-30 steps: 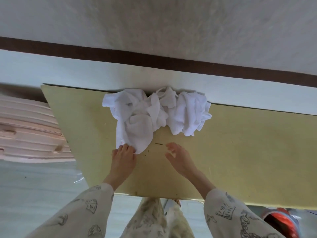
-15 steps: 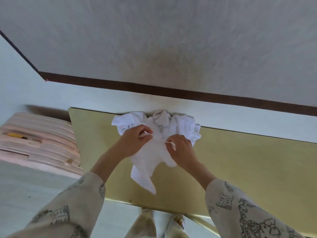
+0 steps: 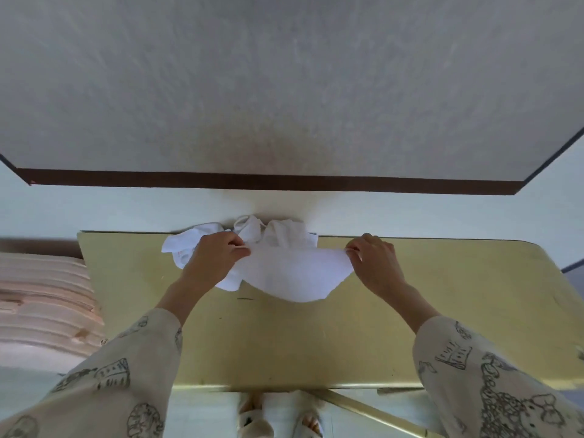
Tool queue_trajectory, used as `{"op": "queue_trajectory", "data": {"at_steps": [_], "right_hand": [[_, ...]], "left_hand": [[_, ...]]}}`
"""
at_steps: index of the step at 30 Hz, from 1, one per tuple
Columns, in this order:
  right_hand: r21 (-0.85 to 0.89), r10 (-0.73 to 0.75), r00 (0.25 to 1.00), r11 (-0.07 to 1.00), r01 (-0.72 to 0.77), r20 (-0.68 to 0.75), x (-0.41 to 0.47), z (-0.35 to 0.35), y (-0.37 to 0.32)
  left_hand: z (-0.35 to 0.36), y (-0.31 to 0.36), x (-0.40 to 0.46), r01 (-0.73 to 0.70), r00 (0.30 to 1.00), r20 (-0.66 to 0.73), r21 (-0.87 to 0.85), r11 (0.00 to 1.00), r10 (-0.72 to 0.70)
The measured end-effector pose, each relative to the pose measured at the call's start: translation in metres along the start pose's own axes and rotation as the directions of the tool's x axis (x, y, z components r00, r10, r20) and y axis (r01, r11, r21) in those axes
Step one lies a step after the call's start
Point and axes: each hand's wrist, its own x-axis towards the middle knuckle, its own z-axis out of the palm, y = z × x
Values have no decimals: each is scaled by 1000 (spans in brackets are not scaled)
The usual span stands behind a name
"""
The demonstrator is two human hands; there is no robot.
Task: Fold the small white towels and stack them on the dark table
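Stretching one towel [image 3: 294,273] between them, both hands are now wide apart, while half a second ago they were close together at the middle of the heap. The left hand [image 3: 218,254] is closed in a pinch on the towel's left corner, and the right hand [image 3: 374,263] is closed in a pinch on its right corner. The top edge runs almost straight from one pinch to the other, and the rest of the cloth hangs down in a curve above the table [image 3: 316,343]. Whether its low edge touches the surface I cannot tell.

One second ago both hands lay flat on the table and no towel was taken. So the change means that one piece is separated and opened, which is the first step before any fold. The other towels [image 3: 275,232] are in a crumpled heap at the far edge of the table, just behind the hands, partly hidden by the left hand.

No folded towel and no stack is visible yet, so I judge the task is near its beginning. The next move probably needs the cloth laid flat on the free surface nearer to the person.
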Motion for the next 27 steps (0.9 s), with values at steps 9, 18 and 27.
{"op": "queue_trajectory", "data": {"at_steps": [9, 18, 27], "right_hand": [[128, 39, 998, 991, -46, 58, -60, 14, 42], [192, 225, 855, 918, -346, 466, -128, 85, 84], [356, 398, 768, 714, -602, 501, -72, 126, 104]], "left_hand": [[49, -15, -36, -77, 971, 231, 37, 996, 66], [142, -67, -88, 195, 884, 422, 58, 979, -201], [178, -93, -53, 434, 872, 292, -85, 897, -394]]}}
